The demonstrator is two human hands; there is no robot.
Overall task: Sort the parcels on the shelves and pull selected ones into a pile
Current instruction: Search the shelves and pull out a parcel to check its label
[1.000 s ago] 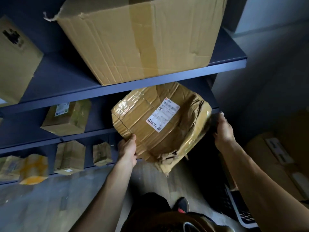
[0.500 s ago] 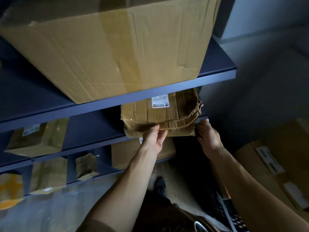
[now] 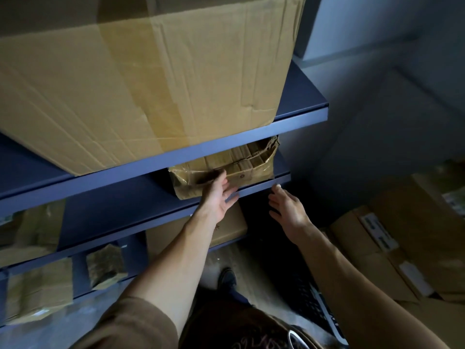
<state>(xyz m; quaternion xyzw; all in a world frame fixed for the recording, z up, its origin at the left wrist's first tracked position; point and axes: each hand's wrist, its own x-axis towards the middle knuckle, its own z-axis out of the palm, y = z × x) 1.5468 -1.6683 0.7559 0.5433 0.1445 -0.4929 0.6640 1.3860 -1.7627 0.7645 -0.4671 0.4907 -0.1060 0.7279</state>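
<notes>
A crumpled, taped brown parcel [image 3: 249,167] lies on the second blue shelf [image 3: 113,197], partly hidden under the shelf above. My left hand [image 3: 219,195] is flat and open, its fingers pressing against the parcel's front face. My right hand [image 3: 286,210] hangs open just below the shelf's front edge, to the right, touching nothing. A very large taped cardboard box [image 3: 141,79] fills the top shelf [image 3: 302,107] above the parcel.
Smaller brown parcels [image 3: 37,290] sit on the lower shelves at left, one flat box [image 3: 226,227] below my left hand. Stacked labelled cartons [image 3: 392,243] stand on the floor at right. A black crate [image 3: 314,306] lies near my feet.
The crumpled parcel went from held in front of the shelf to lying deep on the second shelf. Both hands let go; the left now pushes it, the right dropped below the edge.
</notes>
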